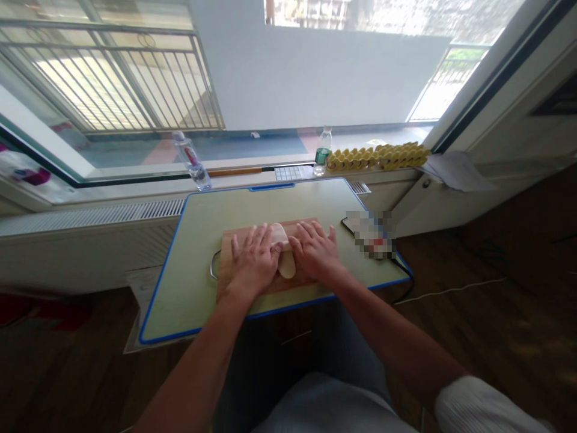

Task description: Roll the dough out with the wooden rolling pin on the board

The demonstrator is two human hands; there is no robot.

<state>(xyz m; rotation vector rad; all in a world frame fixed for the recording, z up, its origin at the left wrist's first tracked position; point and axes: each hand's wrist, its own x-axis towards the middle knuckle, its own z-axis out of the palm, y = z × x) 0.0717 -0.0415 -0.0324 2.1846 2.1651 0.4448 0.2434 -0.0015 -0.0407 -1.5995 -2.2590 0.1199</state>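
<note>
A strip of pale dough (pixel 287 266) lies lengthwise on a wooden cutting board (pixel 228 240), its far end showing beyond my fingers. Across its middle runs a light bar, apparently a rolling pin (pixel 283 246), mostly covered by my hands. My left hand (pixel 256 255) lies flat over the bar's left part, fingers stretched forward and apart. On the right side, my right hand (pixel 317 249) presses down the same way, palm down with fingers extended. Both thumbs point inward near the dough. What is under the palms is hidden.
The board rests on a small pale-green table (pixel 189 288) with a blue edge. A phone-like object (pixel 372 236), blurred out, lies on its right with a black cable. Along the windowsill stand a plastic bottle (pixel 193 161), a green-labelled bottle (pixel 322 153) and yellow egg-carton-like strips (pixel 378 157).
</note>
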